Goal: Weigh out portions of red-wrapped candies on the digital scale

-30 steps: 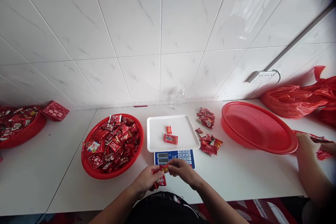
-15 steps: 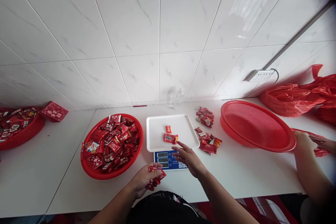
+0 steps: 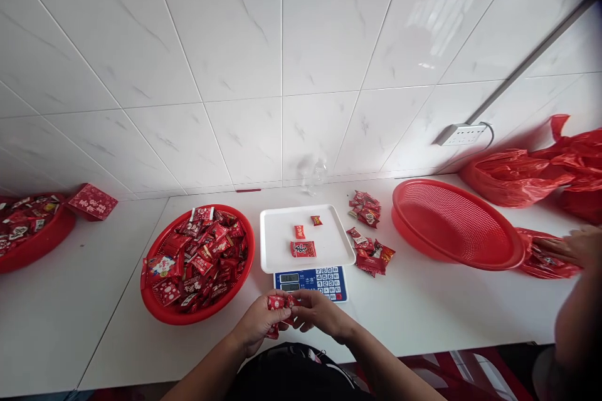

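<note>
Your left hand [image 3: 256, 324] holds red packets [image 3: 275, 303]; your right hand [image 3: 327, 316] pinches one. Just beyond your fingers, a scale's [image 3: 308, 280] white tray [image 3: 278, 235] bears three wrapped sweets [image 3: 303, 249].

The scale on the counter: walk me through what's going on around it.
A person's left hand holds small red packets just in front of the scale, with the right hand fingering them. Three wrapped pieces lie apart on its white tray. A full red basket stands to the left; two small piles lie to the right. Farther right, a co-worker's hand is at a red plastic bag.
</note>
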Motion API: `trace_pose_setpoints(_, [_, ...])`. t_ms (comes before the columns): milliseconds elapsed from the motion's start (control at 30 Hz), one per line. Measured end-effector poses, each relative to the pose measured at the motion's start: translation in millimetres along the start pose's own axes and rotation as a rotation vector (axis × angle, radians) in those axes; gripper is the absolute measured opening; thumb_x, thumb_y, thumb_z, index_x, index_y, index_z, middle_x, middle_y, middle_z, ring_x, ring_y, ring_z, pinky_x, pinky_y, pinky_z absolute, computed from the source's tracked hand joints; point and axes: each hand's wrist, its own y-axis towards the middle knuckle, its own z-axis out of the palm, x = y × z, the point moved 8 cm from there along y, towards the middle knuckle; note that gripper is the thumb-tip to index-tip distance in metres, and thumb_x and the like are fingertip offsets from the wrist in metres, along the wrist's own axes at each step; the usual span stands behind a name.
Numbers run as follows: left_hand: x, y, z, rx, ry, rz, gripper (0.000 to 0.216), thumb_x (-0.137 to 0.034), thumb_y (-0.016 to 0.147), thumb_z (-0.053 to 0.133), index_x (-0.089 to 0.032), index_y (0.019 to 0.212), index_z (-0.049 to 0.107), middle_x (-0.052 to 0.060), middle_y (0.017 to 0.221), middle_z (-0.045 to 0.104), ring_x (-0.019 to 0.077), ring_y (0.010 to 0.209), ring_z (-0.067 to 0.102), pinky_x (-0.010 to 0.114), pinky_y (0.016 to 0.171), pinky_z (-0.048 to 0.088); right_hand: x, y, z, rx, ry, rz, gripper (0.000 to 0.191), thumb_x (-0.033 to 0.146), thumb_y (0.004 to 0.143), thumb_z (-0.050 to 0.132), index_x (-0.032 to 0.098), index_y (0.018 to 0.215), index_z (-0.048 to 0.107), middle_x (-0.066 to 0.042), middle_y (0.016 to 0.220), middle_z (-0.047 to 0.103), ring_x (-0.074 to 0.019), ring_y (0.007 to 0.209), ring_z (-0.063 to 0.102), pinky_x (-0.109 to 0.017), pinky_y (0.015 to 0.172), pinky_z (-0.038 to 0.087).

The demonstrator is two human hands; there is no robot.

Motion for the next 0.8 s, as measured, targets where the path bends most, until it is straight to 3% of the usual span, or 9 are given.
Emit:
trace_pose_setpoints(167, [0.1, 1.4, -5.9, -0.073, -0.174, -0.007, 0.040, -0.024, 0.061, 0.067, -0.019, 0.096, 0.048, 0.003, 0.085, 0.059, 0.0153, 0.076, 0.058, 0.033, 0.073, 0.044, 11.5, 2.0, -34.5, -0.214, 0.051, -0.062, 0.045, 0.053, 0.063, 0.066, 0.017, 0.089, 0.061, -0.002, 0.074, 0.066, -0.0128, 0.063, 0.059, -0.028, 0.061, 0.046])
trace_pose_setpoints(267, [3.7, 0.1, -8.5, -0.081, -0.259, -0.054, 0.040, -0.013, 0.058, 0.062, -0.020, 0.095, 0.046, 0.005, 0.094, 0.058, 0.0186, 0.088, 0.057, 0.033, 0.076, 0.044, 27.3, -2.8, -58.0, -0.347, 0.202, -0.156, 0.055, 0.052, 0.065, 0.065, 0.023, 0.110, 0.053, -0.005, 0.101, 0.065, -0.0152, 0.078, 0.062, -0.030, 0.071, 0.048])
trace_pose_setpoints(367, [3.9, -0.9, -7.2, -0.046, -0.296, -0.058, 0.038, -0.008, 0.055, 0.061, -0.019, 0.089, 0.047, 0.007, 0.104, 0.056, 0.0202, 0.095, 0.055, 0.033, 0.076, 0.044, 34.0, -6.3, -67.0, -0.388, 0.258, -0.185, 0.071, 0.050, 0.067, 0.066, 0.029, 0.128, 0.036, -0.007, 0.120, 0.055, -0.0167, 0.089, 0.061, -0.033, 0.080, 0.047])
trace_pose_setpoints(433, [3.3, -1.0, -5.4, -0.021, -0.282, -0.046, 0.035, -0.011, 0.056, 0.063, -0.018, 0.087, 0.050, 0.007, 0.104, 0.056, 0.0194, 0.094, 0.055, 0.031, 0.076, 0.043, 29.8, -4.9, -61.2, -0.348, 0.189, -0.140, 0.070, 0.049, 0.067, 0.066, 0.026, 0.128, 0.038, -0.009, 0.116, 0.058, -0.0174, 0.088, 0.061, -0.033, 0.078, 0.047])
trace_pose_setpoints(633, [2.3, 0.9, 2.8, 0.064, -0.152, 0.021, 0.037, -0.028, 0.063, 0.070, -0.017, 0.095, 0.054, 0.002, 0.083, 0.057, 0.0105, 0.069, 0.054, 0.024, 0.062, 0.038, 10.5, 1.8, -14.1, -0.045, -0.071, -0.091, 0.044, 0.052, 0.070, 0.061, 0.019, 0.099, 0.061, -0.002, 0.082, 0.065, -0.0144, 0.074, 0.060, -0.028, 0.067, 0.045])
trace_pose_setpoints(800, [0.2, 2.5, -0.9, 0.020, -0.043, 0.074, 0.037, -0.031, 0.063, 0.071, -0.018, 0.091, 0.050, 0.001, 0.079, 0.056, 0.0124, 0.070, 0.053, 0.027, 0.063, 0.040, 6.4, 1.1, -2.9, -0.013, -0.135, -0.071, 0.036, 0.052, 0.072, 0.059, 0.017, 0.080, 0.060, 0.001, 0.068, 0.060, -0.0110, 0.062, 0.056, -0.024, 0.058, 0.041])
